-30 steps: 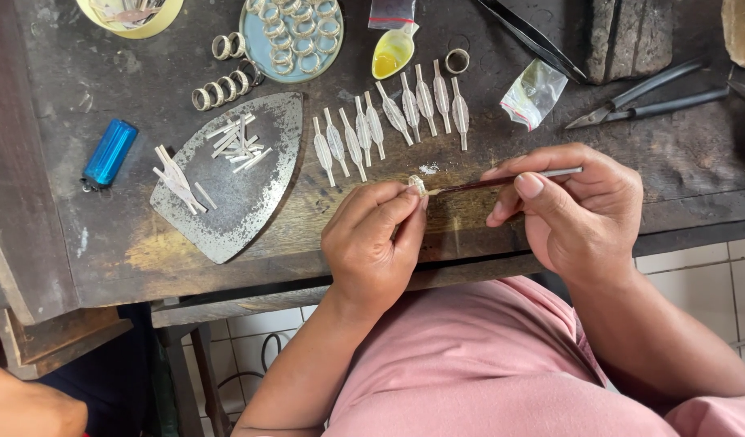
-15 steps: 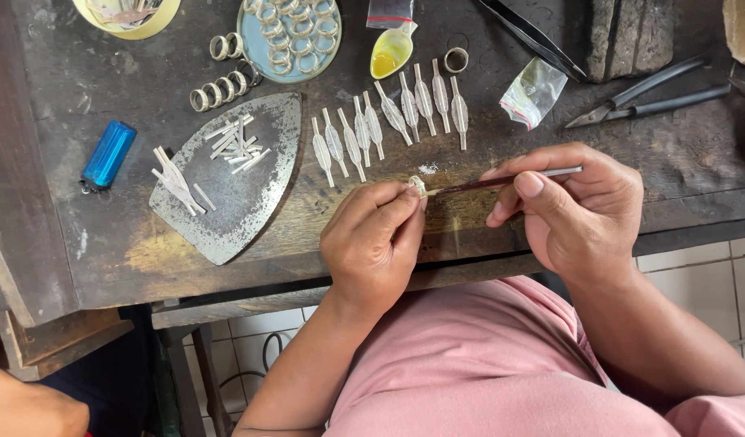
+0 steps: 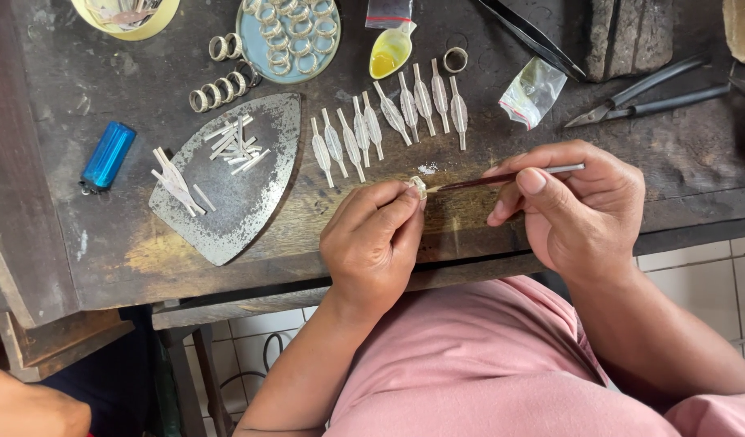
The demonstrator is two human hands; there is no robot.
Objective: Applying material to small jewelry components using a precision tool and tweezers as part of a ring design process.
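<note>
Left hand (image 3: 372, 243): fingers pinch a small silver piece (image 3: 419, 186) at bench (image 3: 696, 174) centre. Right hand (image 3: 575, 210): fingers grip a brush (image 3: 502, 176), tip touching it. Risk: loose pinch drops the piece; blanks (image 3: 389, 125) at 12 o'clock scatter.

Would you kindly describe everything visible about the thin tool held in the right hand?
The thin tool is a slim, straight rod, dark reddish-brown along its front part and pale grey metal at the rear end. It lies nearly level above the dark workbench, tilted slightly down to its tip. The right hand pinches it between thumb and fingers. Its tip meets the small pale piece pinched in the left hand.
</note>
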